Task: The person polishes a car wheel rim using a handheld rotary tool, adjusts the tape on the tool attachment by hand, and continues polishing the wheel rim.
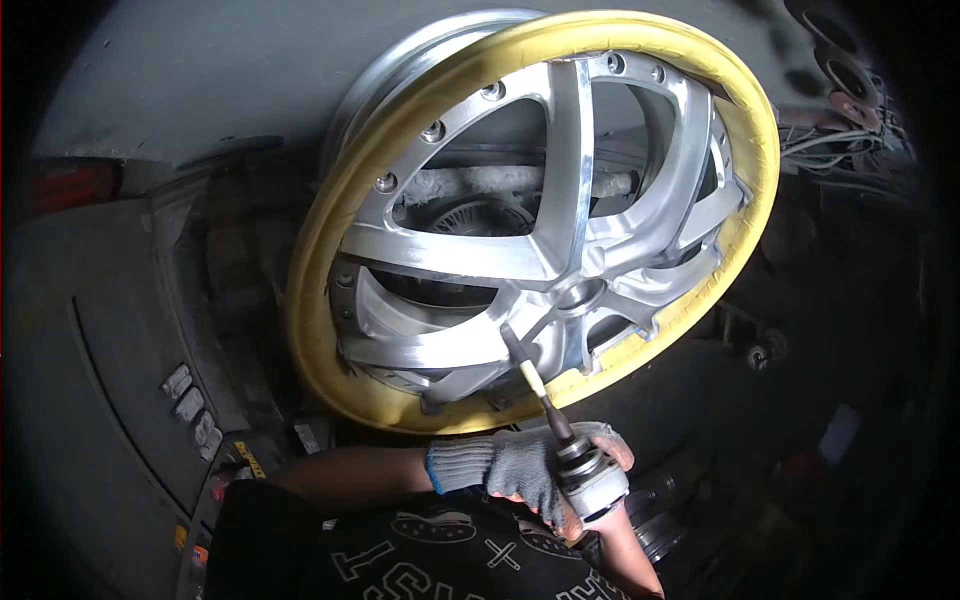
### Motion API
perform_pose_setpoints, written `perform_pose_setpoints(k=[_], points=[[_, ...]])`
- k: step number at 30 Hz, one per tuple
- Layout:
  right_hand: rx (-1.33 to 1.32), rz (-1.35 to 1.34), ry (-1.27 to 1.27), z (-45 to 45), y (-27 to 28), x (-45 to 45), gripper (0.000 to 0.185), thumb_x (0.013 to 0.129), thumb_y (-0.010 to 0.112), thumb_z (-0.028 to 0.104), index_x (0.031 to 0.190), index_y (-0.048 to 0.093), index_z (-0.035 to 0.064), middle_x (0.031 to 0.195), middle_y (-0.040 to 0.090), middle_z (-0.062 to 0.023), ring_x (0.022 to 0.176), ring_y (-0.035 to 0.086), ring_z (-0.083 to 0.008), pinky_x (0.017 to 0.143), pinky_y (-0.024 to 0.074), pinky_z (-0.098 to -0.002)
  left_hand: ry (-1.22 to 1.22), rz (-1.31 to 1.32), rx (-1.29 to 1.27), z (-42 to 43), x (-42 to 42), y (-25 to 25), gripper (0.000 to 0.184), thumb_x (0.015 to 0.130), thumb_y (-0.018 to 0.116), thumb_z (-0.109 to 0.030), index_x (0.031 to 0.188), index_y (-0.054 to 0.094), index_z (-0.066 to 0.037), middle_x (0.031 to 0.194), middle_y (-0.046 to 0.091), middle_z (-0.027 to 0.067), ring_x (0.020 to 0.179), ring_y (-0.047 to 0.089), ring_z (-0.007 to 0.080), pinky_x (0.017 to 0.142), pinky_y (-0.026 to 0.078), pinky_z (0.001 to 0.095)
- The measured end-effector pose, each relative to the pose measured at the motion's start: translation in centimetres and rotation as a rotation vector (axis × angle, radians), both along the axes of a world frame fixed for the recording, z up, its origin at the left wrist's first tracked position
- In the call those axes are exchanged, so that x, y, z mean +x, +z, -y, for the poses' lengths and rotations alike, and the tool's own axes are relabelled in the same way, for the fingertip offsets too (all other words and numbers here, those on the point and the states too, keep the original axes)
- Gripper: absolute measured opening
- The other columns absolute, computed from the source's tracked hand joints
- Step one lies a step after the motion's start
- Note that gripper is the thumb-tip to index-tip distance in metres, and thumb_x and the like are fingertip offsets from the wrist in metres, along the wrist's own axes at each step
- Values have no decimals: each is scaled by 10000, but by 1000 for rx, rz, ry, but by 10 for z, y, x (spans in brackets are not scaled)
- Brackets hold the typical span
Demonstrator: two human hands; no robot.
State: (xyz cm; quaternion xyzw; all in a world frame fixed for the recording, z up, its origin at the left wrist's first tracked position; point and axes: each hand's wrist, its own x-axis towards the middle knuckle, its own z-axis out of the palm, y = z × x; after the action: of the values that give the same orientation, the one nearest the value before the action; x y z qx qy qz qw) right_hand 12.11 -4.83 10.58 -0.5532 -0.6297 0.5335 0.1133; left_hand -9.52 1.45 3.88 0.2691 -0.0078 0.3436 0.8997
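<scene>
A silver alloy wheel [560, 160] with yellow covering [315, 260] round its rim stands tilted before me. My left hand [525, 465], in a grey knit glove with a blue cuff edge, is closed round the neck of a hand-held die grinder [595, 485]. My right hand [612, 440], partly hidden behind the tool, is also closed on it. From the grinder runs a slim shaft with a pale section [532, 378]. Its dark tip [511, 342] overlaps a lower spoke near the hub; whether it touches, I cannot tell.
Behind the wheel is a grey surface [250, 90]. A wrapped roller-like bar [500, 181] shows through the spokes. Cables [840, 145] hang at the upper right. Small blocks [188, 404] sit on a panel at left, above a yellow-labelled item [246, 455]. Round metal parts [655, 530] lie at lower right.
</scene>
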Motion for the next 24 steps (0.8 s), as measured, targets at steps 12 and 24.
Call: perform_pose_setpoints(k=[12,24], points=[[116,76,60,28,30,-81,1019,491,946,322,1337,460,28,1274,568,-121,1163,572,-256,1044,402,-416,217,112,275,27,-48,-2,954,533,955,-407,1305,538,-31,1350,489,167,1282,469,291,1082,380,404],[166,55,173,7,42,-159,847,536,895,299,1279,581,43,1243,608,-159,1202,540,-366,1066,347,-488,110,59,196,48,-112,-11,1028,528,932,-492,1331,514,-7,1369,470,177,1309,427,304,1124,320,423]])
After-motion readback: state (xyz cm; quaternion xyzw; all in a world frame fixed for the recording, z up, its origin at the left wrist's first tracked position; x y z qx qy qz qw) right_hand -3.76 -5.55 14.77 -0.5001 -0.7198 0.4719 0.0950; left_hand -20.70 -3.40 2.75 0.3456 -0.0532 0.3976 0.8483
